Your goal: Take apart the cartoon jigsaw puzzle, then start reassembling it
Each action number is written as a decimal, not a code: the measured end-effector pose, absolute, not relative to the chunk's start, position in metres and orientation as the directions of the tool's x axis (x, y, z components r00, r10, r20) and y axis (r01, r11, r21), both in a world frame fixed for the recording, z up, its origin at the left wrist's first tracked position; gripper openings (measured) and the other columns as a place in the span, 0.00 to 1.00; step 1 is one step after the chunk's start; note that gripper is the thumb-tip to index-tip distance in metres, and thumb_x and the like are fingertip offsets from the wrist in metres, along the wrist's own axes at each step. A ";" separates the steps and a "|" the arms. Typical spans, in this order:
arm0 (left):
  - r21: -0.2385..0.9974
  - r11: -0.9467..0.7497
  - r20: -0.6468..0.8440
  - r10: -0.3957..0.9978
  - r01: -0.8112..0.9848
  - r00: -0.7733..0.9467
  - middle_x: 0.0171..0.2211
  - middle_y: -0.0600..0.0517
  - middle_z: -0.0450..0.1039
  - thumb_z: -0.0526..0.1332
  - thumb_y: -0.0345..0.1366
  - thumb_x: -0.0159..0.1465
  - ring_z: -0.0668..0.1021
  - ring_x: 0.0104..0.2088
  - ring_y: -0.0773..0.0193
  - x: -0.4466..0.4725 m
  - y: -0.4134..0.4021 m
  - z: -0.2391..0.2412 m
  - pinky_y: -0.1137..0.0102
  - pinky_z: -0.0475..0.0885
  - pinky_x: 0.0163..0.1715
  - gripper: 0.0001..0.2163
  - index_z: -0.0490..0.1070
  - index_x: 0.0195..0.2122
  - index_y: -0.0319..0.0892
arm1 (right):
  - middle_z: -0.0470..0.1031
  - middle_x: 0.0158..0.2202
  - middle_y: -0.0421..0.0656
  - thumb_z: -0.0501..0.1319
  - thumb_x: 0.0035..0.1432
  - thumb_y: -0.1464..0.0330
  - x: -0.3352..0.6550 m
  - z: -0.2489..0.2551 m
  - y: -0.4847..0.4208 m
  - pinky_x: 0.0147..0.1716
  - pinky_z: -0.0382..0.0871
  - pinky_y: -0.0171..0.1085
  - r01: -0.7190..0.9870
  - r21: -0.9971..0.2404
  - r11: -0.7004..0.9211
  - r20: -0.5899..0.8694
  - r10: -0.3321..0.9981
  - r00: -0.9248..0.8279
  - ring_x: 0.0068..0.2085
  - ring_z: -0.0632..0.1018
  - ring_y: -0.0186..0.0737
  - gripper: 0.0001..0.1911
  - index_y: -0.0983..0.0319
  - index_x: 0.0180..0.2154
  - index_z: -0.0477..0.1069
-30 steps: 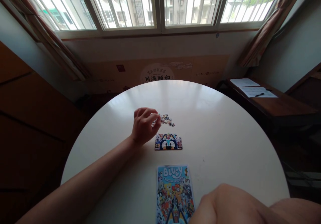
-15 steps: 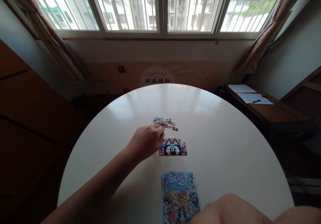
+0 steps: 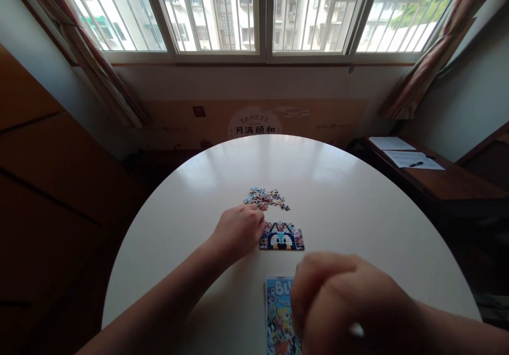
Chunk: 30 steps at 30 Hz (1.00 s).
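Note:
My left hand (image 3: pixel 238 231) rests on the white round table (image 3: pixel 358 211) with its fingers pinched together, touching the upper left corner of the partly built puzzle (image 3: pixel 283 237), a small rectangle showing a blue cartoon dog's face. The puzzle piece it took is hidden under the fingertips. Just beyond lies a small heap of loose pieces (image 3: pixel 267 198). My right hand (image 3: pixel 342 302) hovers close to the camera, blurred, fingers curled downward. It covers most of the colourful reference picture (image 3: pixel 276 312) at the table's near edge.
A dark wooden side table (image 3: pixel 445 180) with papers and a pen (image 3: pixel 413 159) stands to the right. A cardboard panel (image 3: pixel 254 124) leans against the wall under the window. Wooden panelling runs along the left.
My left hand pinched a piece from the loose heap and moved back to the built puzzle's left corner. My right hand rose from the bottom edge over the reference picture.

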<state>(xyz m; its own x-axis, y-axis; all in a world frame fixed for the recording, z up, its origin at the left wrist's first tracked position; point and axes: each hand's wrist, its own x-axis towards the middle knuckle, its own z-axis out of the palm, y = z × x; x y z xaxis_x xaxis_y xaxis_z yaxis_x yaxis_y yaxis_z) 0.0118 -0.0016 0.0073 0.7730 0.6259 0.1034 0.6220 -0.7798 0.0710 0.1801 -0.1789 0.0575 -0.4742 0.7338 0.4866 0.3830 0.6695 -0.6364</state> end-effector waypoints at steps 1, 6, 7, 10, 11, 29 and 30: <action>0.078 -0.780 0.103 0.626 0.621 0.773 0.35 0.49 0.78 0.59 0.36 0.66 0.79 0.35 0.56 0.012 -0.001 0.007 0.66 0.71 0.31 0.09 0.78 0.31 0.43 | 0.74 0.36 0.43 0.55 0.68 0.71 0.183 0.050 -0.162 0.32 0.71 0.32 0.437 -0.628 0.644 0.503 0.764 -0.403 0.33 0.75 0.31 0.08 0.56 0.43 0.72; 0.147 -0.769 0.119 0.638 0.622 0.761 0.34 0.50 0.78 0.62 0.36 0.63 0.79 0.35 0.56 0.009 0.004 0.001 0.67 0.69 0.30 0.07 0.79 0.30 0.45 | 0.75 0.35 0.43 0.55 0.65 0.73 0.211 -0.006 -0.104 0.33 0.66 0.36 0.747 -0.332 0.575 0.554 0.760 -0.339 0.34 0.72 0.35 0.11 0.59 0.44 0.75; 0.172 -0.764 0.128 0.643 0.622 0.755 0.34 0.51 0.78 0.63 0.35 0.63 0.79 0.36 0.56 0.009 0.005 -0.001 0.67 0.69 0.31 0.06 0.79 0.30 0.46 | 0.76 0.37 0.44 0.56 0.65 0.73 0.214 -0.015 -0.100 0.35 0.67 0.36 0.761 -0.338 0.554 0.524 0.782 -0.337 0.36 0.73 0.36 0.11 0.59 0.45 0.75; 0.232 -0.754 0.142 0.651 0.614 0.745 0.36 0.51 0.78 0.64 0.35 0.62 0.78 0.37 0.57 0.008 0.008 -0.006 0.67 0.70 0.33 0.05 0.79 0.31 0.47 | 0.75 0.38 0.45 0.58 0.62 0.73 0.215 -0.032 -0.096 0.40 0.67 0.39 0.771 -0.335 0.542 0.464 0.807 -0.365 0.39 0.72 0.38 0.13 0.59 0.47 0.76; 0.243 -0.754 0.140 0.649 0.610 0.747 0.37 0.51 0.78 0.63 0.35 0.62 0.78 0.38 0.58 0.008 0.008 -0.008 0.67 0.71 0.34 0.05 0.79 0.32 0.47 | 0.75 0.38 0.45 0.59 0.61 0.73 0.213 -0.034 -0.096 0.41 0.67 0.39 0.769 -0.341 0.541 0.453 0.811 -0.370 0.40 0.72 0.39 0.14 0.59 0.47 0.76; 0.425 -0.688 0.088 0.679 0.589 0.729 0.36 0.51 0.76 0.65 0.34 0.58 0.77 0.41 0.55 0.008 0.013 -0.012 0.65 0.72 0.40 0.01 0.77 0.31 0.45 | 0.74 0.39 0.45 0.60 0.60 0.72 0.208 -0.031 -0.101 0.43 0.67 0.40 0.803 -0.324 0.500 0.337 0.854 -0.396 0.41 0.72 0.40 0.13 0.58 0.45 0.77; 0.434 -0.684 0.085 0.679 0.586 0.729 0.36 0.51 0.76 0.65 0.33 0.58 0.77 0.41 0.56 0.008 0.014 -0.011 0.65 0.72 0.39 0.01 0.77 0.31 0.45 | 0.74 0.39 0.45 0.60 0.60 0.72 0.208 -0.031 -0.101 0.43 0.67 0.40 0.803 -0.325 0.500 0.335 0.855 -0.396 0.41 0.72 0.40 0.13 0.58 0.45 0.77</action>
<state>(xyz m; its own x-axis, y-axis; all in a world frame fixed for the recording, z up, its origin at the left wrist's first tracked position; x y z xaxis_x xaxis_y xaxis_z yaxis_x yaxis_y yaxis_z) 0.0084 0.0135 -0.0115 0.7294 0.6788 0.0845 0.5863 -0.6841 0.4340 0.2081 -0.1006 -0.0309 -0.3964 0.8549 0.3347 0.8028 0.4997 -0.3253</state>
